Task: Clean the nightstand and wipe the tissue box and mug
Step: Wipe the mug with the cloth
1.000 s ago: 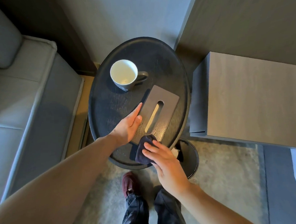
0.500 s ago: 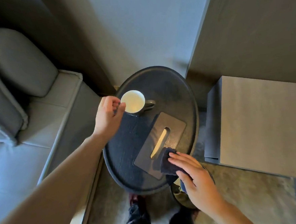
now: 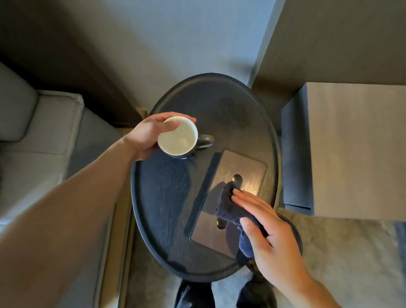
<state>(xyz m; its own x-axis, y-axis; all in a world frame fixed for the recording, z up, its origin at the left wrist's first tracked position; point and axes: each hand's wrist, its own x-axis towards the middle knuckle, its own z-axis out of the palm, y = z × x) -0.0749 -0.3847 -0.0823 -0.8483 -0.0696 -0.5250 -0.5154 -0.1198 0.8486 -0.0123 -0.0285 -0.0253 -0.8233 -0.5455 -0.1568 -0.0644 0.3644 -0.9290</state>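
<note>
The round dark nightstand (image 3: 176,203) fills the middle of the head view. A dark mug (image 3: 178,138) with a white inside stands at its left rear, handle pointing right. My left hand (image 3: 145,136) wraps around the mug's left side. A flat metallic tissue box (image 3: 244,170) with an oval slot lies on the right half of the top. My right hand (image 3: 267,233) presses a dark blue cloth (image 3: 227,207) onto the middle of the box lid, covering part of the slot.
A grey sofa (image 3: 29,151) stands to the left. A grey-brown cabinet (image 3: 355,148) stands close on the right. A dark round bin (image 3: 294,226) sits on the pale rug under my right hand. My legs (image 3: 195,301) are below the table's near edge.
My left hand left the tissue box, reached to the mug and closed around it. My right hand slid the cloth from the box's near end toward its middle.
</note>
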